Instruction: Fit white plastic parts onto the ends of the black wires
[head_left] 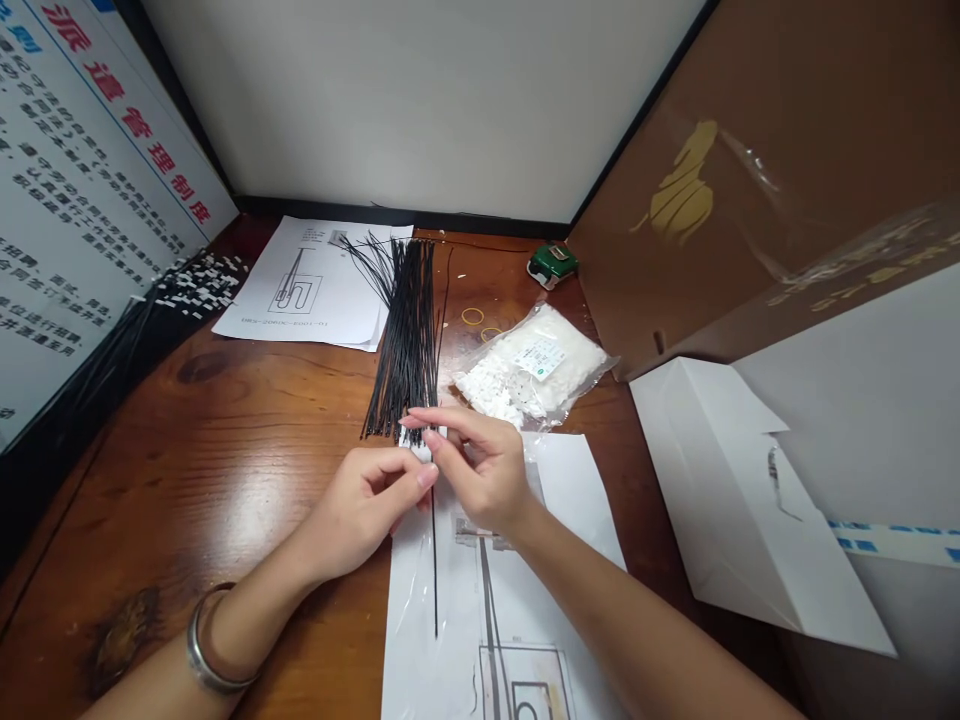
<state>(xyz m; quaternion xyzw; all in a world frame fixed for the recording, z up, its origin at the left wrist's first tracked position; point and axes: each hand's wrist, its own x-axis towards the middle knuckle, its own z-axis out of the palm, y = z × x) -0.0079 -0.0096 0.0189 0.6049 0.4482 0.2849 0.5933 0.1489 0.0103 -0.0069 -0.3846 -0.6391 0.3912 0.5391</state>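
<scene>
My left hand [375, 495] pinches a thin black wire [435, 570] between thumb and forefinger. The wire's lower length hangs straight down over the printed sheet. Just above and to the right, my right hand [480, 465] has thumb and forefinger drawn close together by the wire's upper part; what lies between those fingertips is too small to make out. Directly beyond both hands lies a bundle of black wires [409, 330], its near ends close to my right fingertips. A clear bag of small white connector housings [551, 360] rests right of the bundle, some spilling towards my right hand.
Drawing sheets lie beneath my hands [592, 500] and at back left [262, 290]. A green tape measure [553, 265] and rubber bands [472, 316] sit behind the bag. White-tipped black wires [202, 283] are at left. A brown carton [750, 150] and white box [720, 480] stand right.
</scene>
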